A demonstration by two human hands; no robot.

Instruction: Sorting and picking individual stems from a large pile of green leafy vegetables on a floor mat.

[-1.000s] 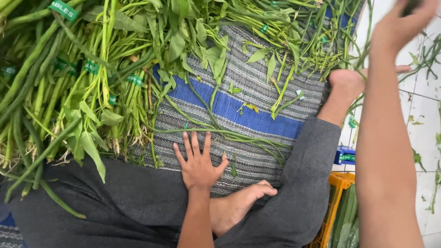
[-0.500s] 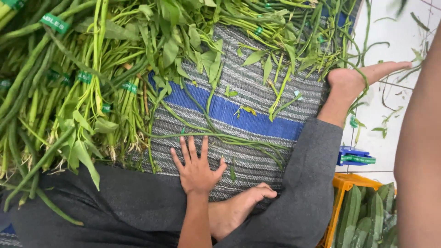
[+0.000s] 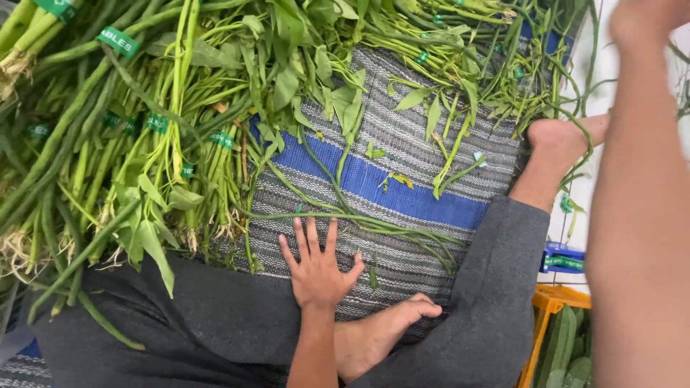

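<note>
**Loose green stems, long and leafy, on striped mat**

Item: loose green stems (image 3: 359, 218), thin and trailing, lying across the grey-and-blue woven mat (image 3: 410, 154) in front of the seated person.

Left hand (image 3: 316, 269): flat, palm down, fingers spread and grasping nothing. Its fingertips are at the nearest stem. Over the last second it has shifted only slightly, and it remains pressed to the mat.

Right hand (image 3: 647, 21): raised at the top right edge, blurred and cut off. Whether it grips anything cannot be told. A second ago its fingers showed there among stems; now the forearm fills the right side, close to the camera.

Reading: the lifting goes on at the right, while the stems on the mat lie unhandled.

Adjacent stock: bundled greens (image 3: 144, 144), heaped left and above, tied with green bands (image 3: 118, 41).

Also present: grey trousers (image 3: 215, 323), bare foot (image 3: 381, 334), second foot (image 3: 557, 140), and orange crate (image 3: 550, 302) of greens at lower right.
</note>
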